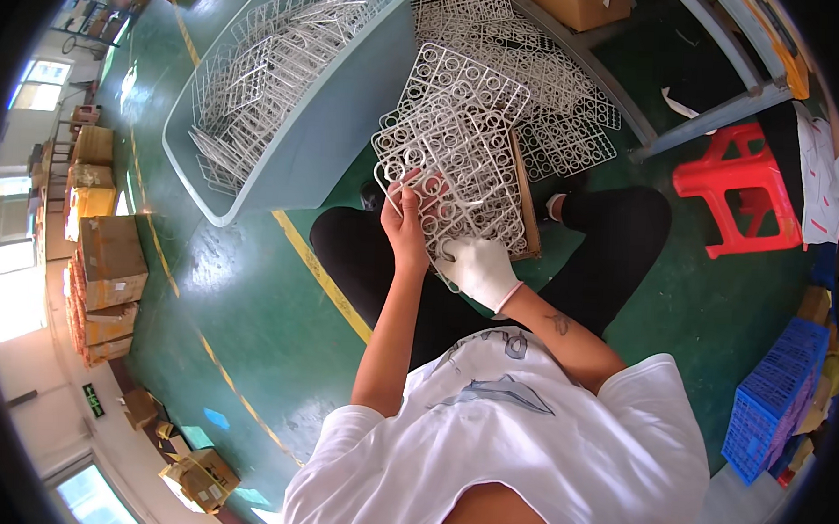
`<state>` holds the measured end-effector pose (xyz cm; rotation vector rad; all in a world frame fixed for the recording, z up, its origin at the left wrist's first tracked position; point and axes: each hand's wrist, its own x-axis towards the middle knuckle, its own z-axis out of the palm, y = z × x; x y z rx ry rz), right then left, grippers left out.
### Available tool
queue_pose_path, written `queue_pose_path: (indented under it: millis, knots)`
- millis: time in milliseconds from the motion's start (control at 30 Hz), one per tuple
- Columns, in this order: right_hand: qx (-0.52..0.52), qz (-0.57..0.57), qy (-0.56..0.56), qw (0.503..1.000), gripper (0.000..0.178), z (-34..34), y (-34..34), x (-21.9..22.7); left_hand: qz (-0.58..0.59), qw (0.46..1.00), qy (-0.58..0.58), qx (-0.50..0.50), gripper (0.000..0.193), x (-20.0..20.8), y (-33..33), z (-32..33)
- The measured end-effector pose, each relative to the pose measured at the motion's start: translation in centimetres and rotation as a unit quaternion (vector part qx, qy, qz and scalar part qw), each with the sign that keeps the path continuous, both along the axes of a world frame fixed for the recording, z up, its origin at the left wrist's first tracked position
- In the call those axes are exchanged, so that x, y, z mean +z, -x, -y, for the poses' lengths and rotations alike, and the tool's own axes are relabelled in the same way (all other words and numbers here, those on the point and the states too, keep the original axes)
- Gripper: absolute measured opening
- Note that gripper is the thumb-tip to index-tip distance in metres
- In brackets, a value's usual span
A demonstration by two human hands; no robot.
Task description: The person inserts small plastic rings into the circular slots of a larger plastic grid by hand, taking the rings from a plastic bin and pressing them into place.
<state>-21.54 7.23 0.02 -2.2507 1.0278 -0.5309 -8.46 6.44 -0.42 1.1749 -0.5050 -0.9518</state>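
A pale grid frame with rows of rings [474,191], which looks like a molded plastic or coated wire sprue, is held tilted in front of my lap. My bare left hand [404,226] grips its left edge, fingers curled around the rings. My right hand [480,269], in a white glove, is closed on its lower edge. Similar frames lie stacked right behind it, so where the held one ends is hard to make out. Beneath them shows the brown edge of a cardboard box [531,215] between my legs.
A large grey-blue tub [327,132] full of white wire-like frames stands at the far left. More ring grids [563,90] lie piled behind the box. A red plastic stool [746,187], a metal rack leg [716,120] and a blue crate [774,399] are on the right.
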Motion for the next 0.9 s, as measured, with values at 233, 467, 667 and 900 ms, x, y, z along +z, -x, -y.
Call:
queue_pose_path:
  millis: [233, 467, 667, 900]
  knots:
    - [-0.074, 0.169, -0.539, 0.822, 0.023, 2.1, 0.6, -0.5, 0.022, 0.998, 0.016, -0.065, 0.039, 1.0, 0.7, -0.4]
    - [-0.028, 0.299, -0.613, 0.731, 0.022, 1.1, 2.7, 0.0, 0.079, 0.994, -0.026, -0.07, 0.03, -1.9, 0.6, 0.1]
    - [-0.198, 0.193, -0.395, 0.876, 0.028, 0.3, 1.4, 2.3, -0.012, 0.999, -0.037, -0.026, 0.036, -0.4, -0.8, 0.4]
    - [-0.093, 0.04, 0.009, 0.995, 0.017, 2.1, 1.6, -0.1, 0.092, 0.995, 0.015, -0.02, 0.031, 0.1, 2.4, 0.5]
